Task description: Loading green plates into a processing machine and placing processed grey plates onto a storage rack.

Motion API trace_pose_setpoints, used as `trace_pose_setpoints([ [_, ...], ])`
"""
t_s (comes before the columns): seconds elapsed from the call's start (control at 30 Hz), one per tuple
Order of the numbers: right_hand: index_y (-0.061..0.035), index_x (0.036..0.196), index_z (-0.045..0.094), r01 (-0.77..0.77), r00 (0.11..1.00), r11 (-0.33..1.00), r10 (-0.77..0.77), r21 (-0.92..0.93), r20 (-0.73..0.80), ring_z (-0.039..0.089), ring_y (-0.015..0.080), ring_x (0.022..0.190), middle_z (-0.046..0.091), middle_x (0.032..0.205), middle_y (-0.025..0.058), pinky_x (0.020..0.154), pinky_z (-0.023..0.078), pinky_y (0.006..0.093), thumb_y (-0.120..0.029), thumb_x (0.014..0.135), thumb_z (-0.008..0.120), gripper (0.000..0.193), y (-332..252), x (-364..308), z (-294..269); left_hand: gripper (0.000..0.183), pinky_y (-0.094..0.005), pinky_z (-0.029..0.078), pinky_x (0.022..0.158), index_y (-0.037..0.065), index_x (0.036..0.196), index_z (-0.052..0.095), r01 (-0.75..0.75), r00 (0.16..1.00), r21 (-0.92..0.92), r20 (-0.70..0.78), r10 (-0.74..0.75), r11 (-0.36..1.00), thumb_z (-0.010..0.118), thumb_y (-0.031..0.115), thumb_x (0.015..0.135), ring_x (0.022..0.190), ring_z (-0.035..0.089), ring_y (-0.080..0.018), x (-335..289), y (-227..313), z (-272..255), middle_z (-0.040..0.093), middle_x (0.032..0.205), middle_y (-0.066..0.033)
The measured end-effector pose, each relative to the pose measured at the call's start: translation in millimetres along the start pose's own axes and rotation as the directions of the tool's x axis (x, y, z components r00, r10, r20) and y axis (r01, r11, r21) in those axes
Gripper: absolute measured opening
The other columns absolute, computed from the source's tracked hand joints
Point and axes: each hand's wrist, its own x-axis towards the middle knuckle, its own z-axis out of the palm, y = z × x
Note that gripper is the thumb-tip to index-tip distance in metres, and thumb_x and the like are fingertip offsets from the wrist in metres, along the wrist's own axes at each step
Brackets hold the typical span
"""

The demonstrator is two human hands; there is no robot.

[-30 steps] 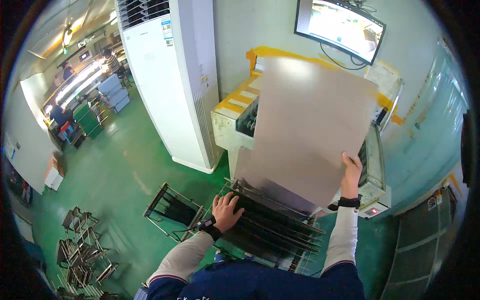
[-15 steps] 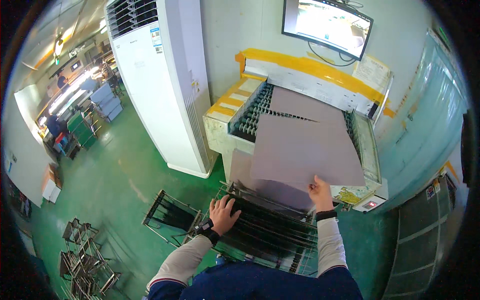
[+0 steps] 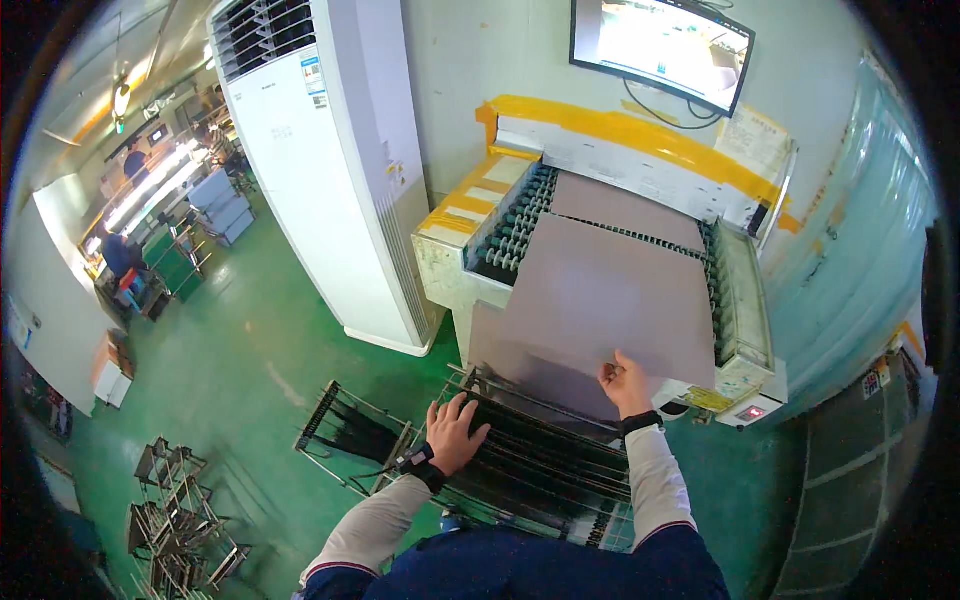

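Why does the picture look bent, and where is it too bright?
In the head view, the fisheye lens likely makes the floor-standing air conditioner lean and blackens the corners; in the same view, the wall-mounted monitor and far strip lights look washed out.

The left hand [image 3: 456, 438] lies palm down, fingers [image 3: 450, 411] spread toward 12 o'clock; its forearm points between 1 and 2 o'clock. The right hand [image 3: 626, 384], partly curled, points toward 11 o'clock.

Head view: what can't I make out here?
All in the head view:
Roller bed beneath the near sheet: covered by the sheet.
Rack part under the left hand: hidden by the hand.
Whether right hand touches the sheet: unclear from above.
Air conditioner top: cut off by the upper edge.
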Motion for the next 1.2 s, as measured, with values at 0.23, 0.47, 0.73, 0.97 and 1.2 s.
trace_pose_setpoints([
  [0.23,-0.0062,0.099,0.063,0.072,0.996,0.997,-0.070,-0.034,0.051,0.064,0.0273,0.082,0.065,0.090,0.0109,0.070,0.055,0.0395,-0.017,0.096,0.074,0.016,-6.1,17.7,3.3,0.059,-0.0579,0.026,0.122,0.013,0.139,0.062,0.014,1.000,-0.009,0.021,-0.014,1.000,0.071,0.047,0.092,0.133,0.053,-0.0339,1.1,1.1,-0.4,0.055,0.148,-0.0121],
  [0.47,-0.0091,0.100,0.062,0.048,0.998,0.996,-0.046,-0.070,0.031,0.064,0.0260,0.088,0.064,0.092,0.0081,0.076,0.055,0.0397,-0.018,0.093,0.077,0.018,-7.2,19.5,12.4,0.059,-0.0588,0.026,0.122,0.012,0.140,0.061,0.013,0.999,-0.015,0.037,-0.012,1.000,0.071,0.045,0.093,0.134,0.053,-0.0340,2.8,3.1,-3.0,0.054,0.150,-0.0121],
  [0.73,-0.0084,0.098,0.063,0.069,0.997,0.995,-0.067,-0.070,0.039,0.066,0.0253,0.089,0.067,0.093,0.0081,0.075,0.055,0.0381,-0.018,0.093,0.076,0.018,-9.5,33.6,11.8,0.060,-0.0577,0.025,0.123,0.012,0.143,0.058,0.022,0.996,-0.011,0.090,-0.021,1.000,0.067,0.049,0.097,0.138,0.050,-0.0368,3.4,4.4,-7.9,0.052,0.152,-0.0140],
  [0.97,-0.0046,0.098,0.061,0.078,0.996,0.993,-0.072,-0.094,0.059,0.065,0.0255,0.083,0.065,0.090,0.0097,0.073,0.056,0.0387,-0.019,0.098,0.071,0.018,-14.2,41.5,18.8,0.059,-0.0586,0.026,0.122,0.012,0.143,0.058,0.005,0.998,-0.027,0.070,-0.003,1.000,0.067,0.048,0.097,0.137,0.051,-0.0381,3.3,5.4,-9.4,0.052,0.152,-0.0136],
  [1.2,-0.0028,0.111,0.068,0.144,0.988,0.857,-0.098,-0.495,0.117,0.068,0.0239,0.094,0.073,0.106,0.0119,0.079,0.056,0.0401,-0.032,0.096,0.074,0.033,-4.6,31.5,26.6,0.057,-0.0585,0.026,0.122,0.012,0.141,0.059,0.005,0.997,0.003,0.077,-0.005,1.000,0.069,0.046,0.096,0.136,0.051,-0.0377,5.0,6.3,-6.6,0.053,0.150,-0.0134],
])
